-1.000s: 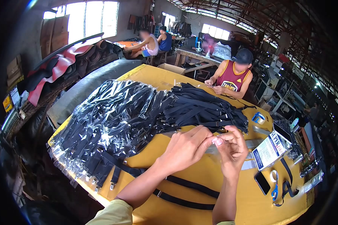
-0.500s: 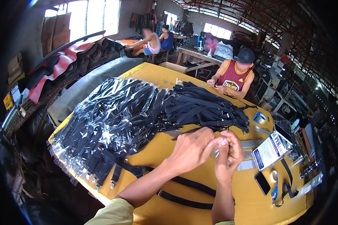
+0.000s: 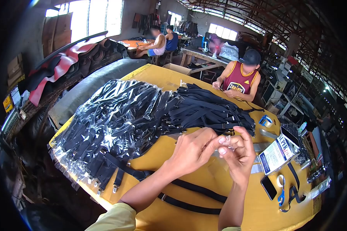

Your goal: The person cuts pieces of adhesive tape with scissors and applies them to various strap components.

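My left hand (image 3: 192, 150) is closed in a pinch, its thumb and finger meeting my right hand (image 3: 237, 154) above the yellow table (image 3: 158, 156). Between the fingertips shows a small piece of clear plastic (image 3: 226, 141), which both hands hold. Under my forearms lie black straps (image 3: 196, 187) with metal parts. A large pile of black straps in clear bags (image 3: 115, 115) covers the left of the table. Behind my hands is a heap of unwrapped black straps (image 3: 208, 107).
On the right lie a white box (image 3: 274, 157), a phone (image 3: 268, 188), blue-handled scissors (image 3: 281, 196) and a tape dispenser (image 3: 266, 121). Across the table sits a person in a maroon jersey (image 3: 239, 82). Two more people (image 3: 158, 42) sit farther back.
Both hands have shifted slightly, the right one to the right with its fingers more raised, and the clear plastic shows more between them. The person across has lowered one hand.
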